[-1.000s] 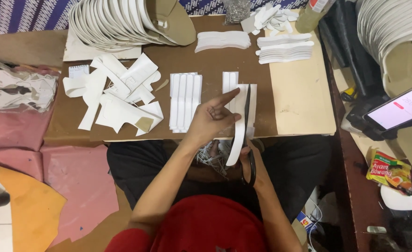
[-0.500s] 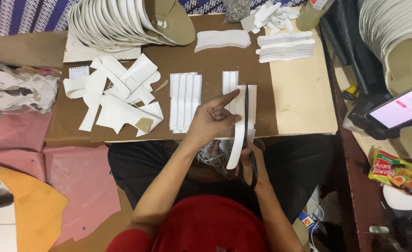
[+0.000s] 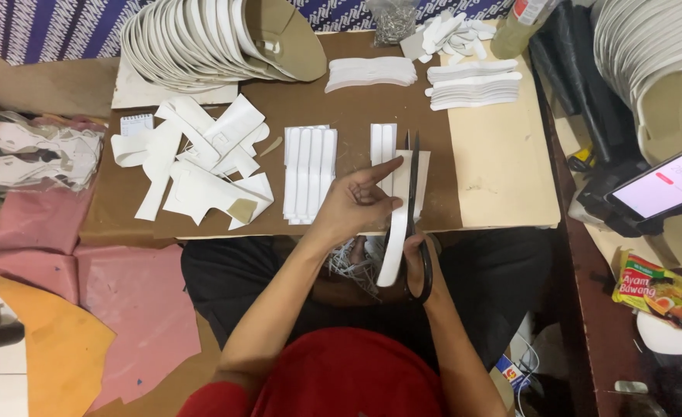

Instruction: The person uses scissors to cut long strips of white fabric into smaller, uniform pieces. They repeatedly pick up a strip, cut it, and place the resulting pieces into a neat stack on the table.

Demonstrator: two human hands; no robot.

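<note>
The left hand pinches a long white strip at the near edge of the brown table, forefinger stretched toward 2 o'clock. The right hand grips black scissors, blades pointing to 12 o'clock along the strip. At 9 o'clock of the left hand lies a neat row of cut strips; farther that way, a loose heap of white offcuts. At 11 o'clock a fan of white soles is stacked. A phone rests at 3 o'clock

Phone, snack packet, pink sheets
</note>
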